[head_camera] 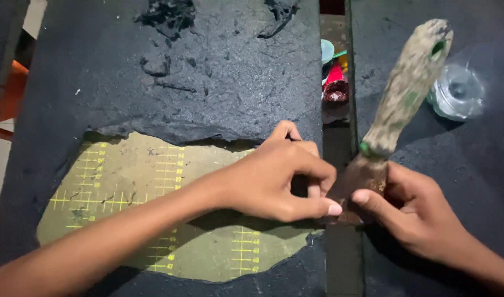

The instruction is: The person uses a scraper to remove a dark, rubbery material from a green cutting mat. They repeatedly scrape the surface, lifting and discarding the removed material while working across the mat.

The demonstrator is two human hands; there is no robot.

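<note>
A black, crumbly slab point(208, 71) covers most of the left of the scene, its surface rough and lumpy, with torn clumps at the far edge. Near the middle of it a wide ragged hole bares an olive mat point(142, 181) beneath, flat and marked with yellow ruled lines and small figures. To the right, across a narrow dark gap, lies a second black sheet point(472, 165), smoother than the slab.

The scraper point(397, 104) lies tilted over that gap, its long handle running far and right, coated in dried greyish crust with green showing through at the end hole and at the collar. Its rusty brown blade points near and left, down between the two hands.

The left hand point(274, 176) reaches in from the near left, fingers curled, thumb and forefinger pinching at the blade's tip. The right hand point(417, 214) comes from the near right, fingers pressed around the blade just below the collar, thumb stretched toward the left thumb; the two nearly touch.

Far right, a clear plastic cup point(458, 91) lies on the sheet; whether it holds anything cannot be told. In the gap sit small red and green bits point(334, 77), blurred.
</note>
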